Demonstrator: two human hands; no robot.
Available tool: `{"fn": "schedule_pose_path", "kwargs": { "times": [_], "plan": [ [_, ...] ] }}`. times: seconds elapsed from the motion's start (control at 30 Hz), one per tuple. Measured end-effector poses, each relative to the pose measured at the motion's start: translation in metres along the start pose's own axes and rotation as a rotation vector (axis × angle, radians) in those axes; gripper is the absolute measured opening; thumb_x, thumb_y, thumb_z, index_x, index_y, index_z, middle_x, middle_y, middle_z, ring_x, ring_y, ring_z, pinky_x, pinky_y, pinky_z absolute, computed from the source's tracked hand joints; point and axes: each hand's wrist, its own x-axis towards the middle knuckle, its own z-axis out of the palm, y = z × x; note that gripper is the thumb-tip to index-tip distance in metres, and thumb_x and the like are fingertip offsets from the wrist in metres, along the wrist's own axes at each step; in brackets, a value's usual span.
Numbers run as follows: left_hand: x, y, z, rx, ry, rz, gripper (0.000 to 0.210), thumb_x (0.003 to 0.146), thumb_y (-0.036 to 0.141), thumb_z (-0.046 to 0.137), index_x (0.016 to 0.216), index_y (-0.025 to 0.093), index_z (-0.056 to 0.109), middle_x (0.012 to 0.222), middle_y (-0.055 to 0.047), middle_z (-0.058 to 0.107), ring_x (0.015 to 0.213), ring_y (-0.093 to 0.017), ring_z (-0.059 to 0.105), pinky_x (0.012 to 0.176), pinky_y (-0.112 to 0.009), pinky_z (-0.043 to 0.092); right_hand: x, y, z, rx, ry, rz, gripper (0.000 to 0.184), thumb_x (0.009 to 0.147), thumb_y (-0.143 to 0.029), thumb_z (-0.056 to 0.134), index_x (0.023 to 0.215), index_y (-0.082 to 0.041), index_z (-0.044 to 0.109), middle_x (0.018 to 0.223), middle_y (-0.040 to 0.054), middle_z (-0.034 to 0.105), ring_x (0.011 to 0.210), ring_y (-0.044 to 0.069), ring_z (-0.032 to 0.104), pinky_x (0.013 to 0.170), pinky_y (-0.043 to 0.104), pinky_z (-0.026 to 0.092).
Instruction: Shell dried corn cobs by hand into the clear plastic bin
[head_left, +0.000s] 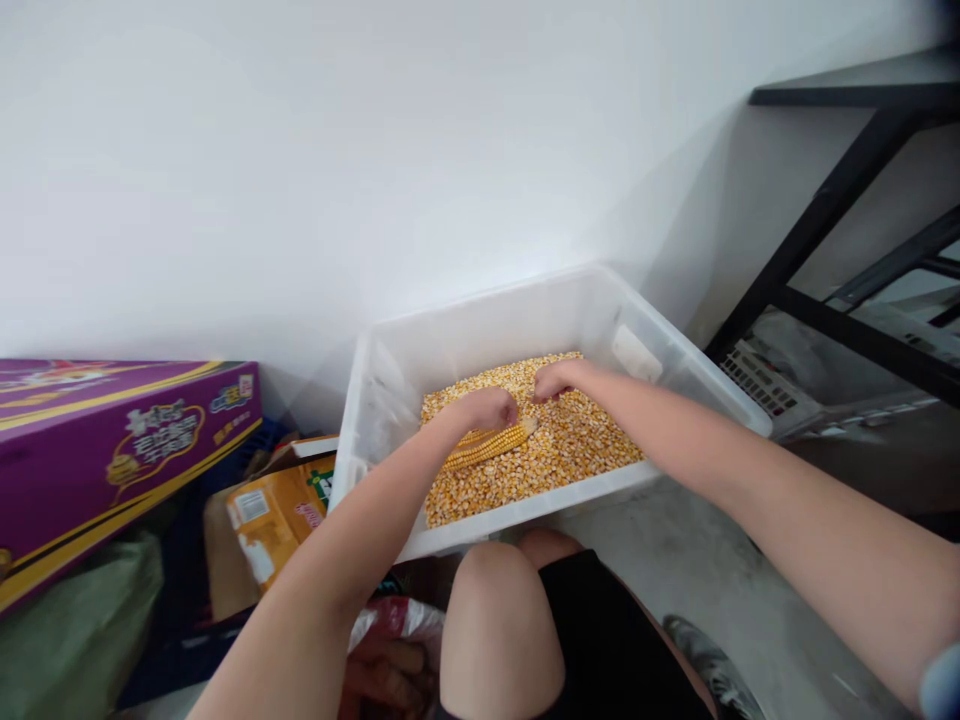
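Observation:
Loose corn kernels (pixel 570 450) cover the bottom of a translucent white plastic bin (pixel 480 320). An ear of corn (pixel 491 447) lies on the kernels, its pale end pointing right, partly covered by my left forearm. Just above this ear, my left hand (pixel 491 408) is closed, and whatever its curled fingers may hold is hidden. My right hand (pixel 553 382) is also closed, a short way to the right and a little farther back, over the kernels. Its fingers point down, and I cannot make out anything between them.
A purple carton (pixel 150 430) stands left, near an orange printed box (pixel 277 510) and a green bag (pixel 90 610). A black metal frame (pixel 817 200) rises at right, with a white basket (pixel 765 385) beneath. My knee (pixel 499 620) is close to the bin's front wall.

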Motion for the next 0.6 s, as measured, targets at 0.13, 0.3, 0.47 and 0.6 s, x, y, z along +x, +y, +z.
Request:
{"fn": "schedule_pose_path", "kwargs": {
  "times": [0.13,0.3,0.47,0.6],
  "plan": [
    [0.003,0.007,-0.003,0.102,0.005,-0.077,0.028,0.072,0.023,0.051,0.092,0.017,0.07,0.093,-0.008,0.069,0.08,-0.019,0.062,0.071,-0.025,0.043,0.0,0.001,0.0,0.004,0.006,-0.004,0.026,0.072,-0.037,0.055,0.073,-0.012,0.061,0.06,0.0028,0.052,0.051,0.012,0.044,0.05,0.026,0.034],
    [-0.005,-0.006,-0.014,0.087,-0.054,-0.351,0.042,0.08,0.046,0.044,0.085,0.012,0.069,0.091,-0.015,0.068,0.082,-0.022,0.062,0.073,-0.028,0.045,-0.001,0.001,-0.001,0.06,0.01,-0.01,0.025,0.072,-0.035,0.057,0.078,-0.012,0.062,0.065,0.0033,0.055,0.052,0.011,0.046,0.051,0.025,0.035],
    [-0.014,-0.015,-0.01,-0.208,-0.375,-0.375,0.058,0.049,0.057,0.071,0.091,0.017,0.066,0.075,-0.006,0.066,0.059,-0.017,0.058,0.056,-0.026,0.045,0.003,0.0,-0.003,0.022,0.076,0.006,0.018,0.071,-0.024,0.053,0.075,-0.01,0.062,0.066,0.006,0.058,0.051,0.013,0.048,0.05,0.027,0.036],
    [-0.007,-0.014,0.004,-0.068,-0.327,-0.299,0.056,0.035,0.051,0.077,0.079,0.017,0.065,0.064,-0.002,0.062,0.053,-0.016,0.054,0.05,-0.025,0.04,0.011,0.005,-0.005,0.005,0.124,0.02,0.015,0.07,-0.02,0.052,0.072,-0.009,0.063,0.063,0.0074,0.058,0.05,0.015,0.05,0.05,0.028,0.037]
  ]
}}
